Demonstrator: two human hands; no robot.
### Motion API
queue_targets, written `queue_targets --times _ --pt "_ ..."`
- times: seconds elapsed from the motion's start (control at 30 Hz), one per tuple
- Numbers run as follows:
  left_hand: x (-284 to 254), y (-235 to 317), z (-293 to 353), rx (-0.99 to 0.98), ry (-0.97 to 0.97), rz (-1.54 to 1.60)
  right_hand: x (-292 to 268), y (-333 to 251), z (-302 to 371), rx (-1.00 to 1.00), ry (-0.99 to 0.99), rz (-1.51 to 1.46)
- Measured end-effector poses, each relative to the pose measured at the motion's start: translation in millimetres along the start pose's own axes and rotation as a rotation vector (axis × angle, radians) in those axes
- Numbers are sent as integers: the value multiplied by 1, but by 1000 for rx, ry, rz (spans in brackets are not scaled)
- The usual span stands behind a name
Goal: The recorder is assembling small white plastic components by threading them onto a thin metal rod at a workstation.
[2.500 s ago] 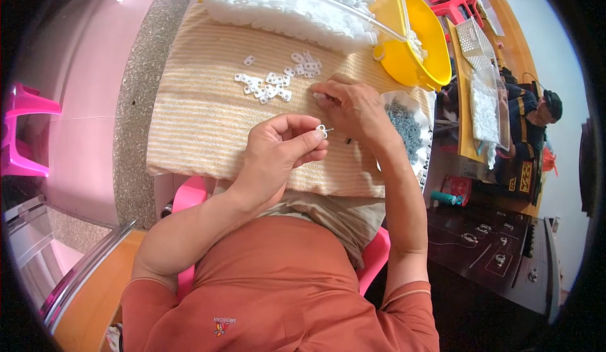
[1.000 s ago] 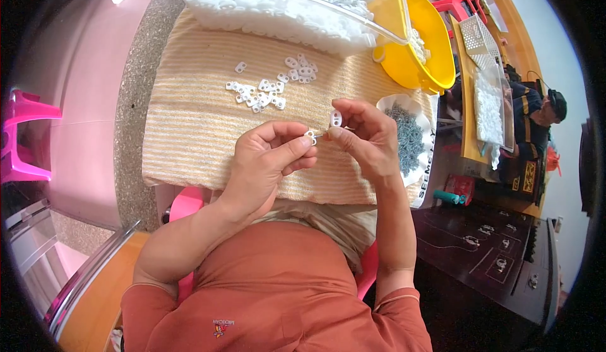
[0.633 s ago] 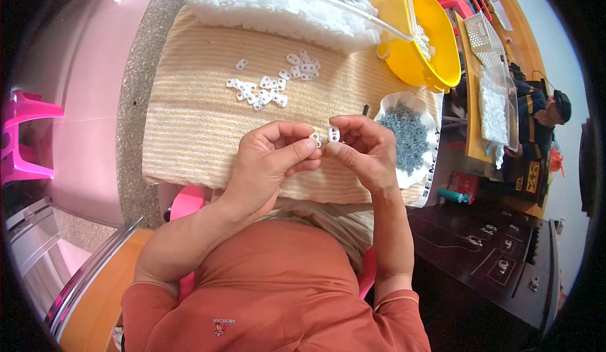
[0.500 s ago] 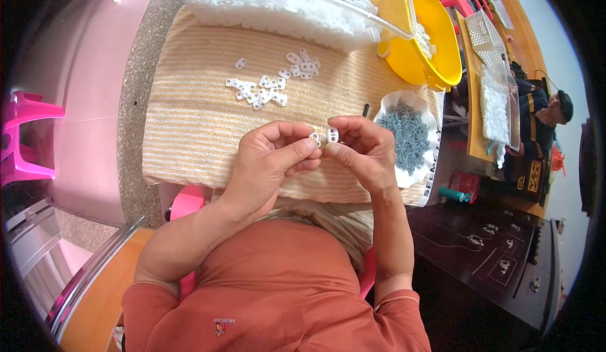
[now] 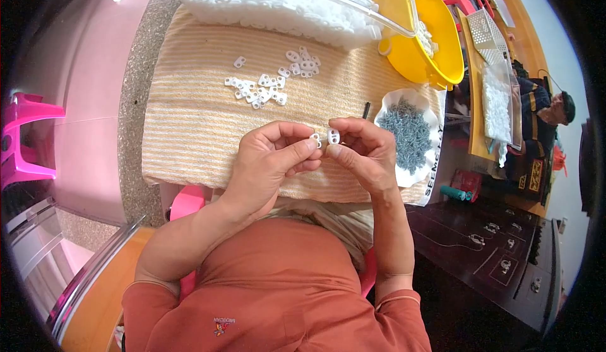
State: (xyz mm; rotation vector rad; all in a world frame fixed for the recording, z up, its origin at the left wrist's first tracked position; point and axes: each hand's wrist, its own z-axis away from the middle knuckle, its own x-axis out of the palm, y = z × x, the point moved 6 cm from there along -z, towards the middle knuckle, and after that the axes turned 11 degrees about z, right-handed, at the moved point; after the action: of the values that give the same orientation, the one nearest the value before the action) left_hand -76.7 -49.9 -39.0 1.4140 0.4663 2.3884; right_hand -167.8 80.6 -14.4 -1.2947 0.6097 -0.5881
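Note:
Above the striped cloth, my left hand [image 5: 265,163] pinches a small white plastic piece with holes [image 5: 316,140] between thumb and fingers. A white oval two-holed plastic piece [image 5: 333,135] stands upright in the grip of my right hand [image 5: 368,156]. The two pieces are close together, with a narrow gap between them. Beyond my hands lies a loose cluster of white two-holed pieces [image 5: 262,89]. A second group [image 5: 305,67] lies farther back, and one single piece [image 5: 240,62] sits apart on the left.
A clear plastic bin [image 5: 278,14] full of white pieces stands at the back. Right of it is a yellow basin [image 5: 442,62]. A white scalloped dish [image 5: 386,103] holds a heap of small grey metal springs [image 5: 407,134]. A short black stick [image 5: 366,110] lies nearby. Another person [image 5: 536,115] sits far right.
The white oval piece in my right hand has turned slightly, showing its two holes more face-on. My left hand has stayed nearly still.

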Motion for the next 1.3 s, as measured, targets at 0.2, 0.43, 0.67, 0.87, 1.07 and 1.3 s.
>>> queue_targets --times 0.2,0.43,0.67,0.87,1.07,1.3 --pt "0 -1 -1 -10 -11 -4 -1 3 1 5 -3 1" --pt "1 -1 0 6 10 12 3 0 1 26 8 -20" --pt "1 -3 0 -12 -13 1 7 0 2 51 6 -59" --pt "-1 -3 0 -11 1 -37 7 1 1 11 2 -30" --pt "-1 -3 -1 -4 -3 -42 8 1 1 16 3 -87" --pt "-1 -3 0 -7 -3 -49 10 0 2 12 -7 -98"
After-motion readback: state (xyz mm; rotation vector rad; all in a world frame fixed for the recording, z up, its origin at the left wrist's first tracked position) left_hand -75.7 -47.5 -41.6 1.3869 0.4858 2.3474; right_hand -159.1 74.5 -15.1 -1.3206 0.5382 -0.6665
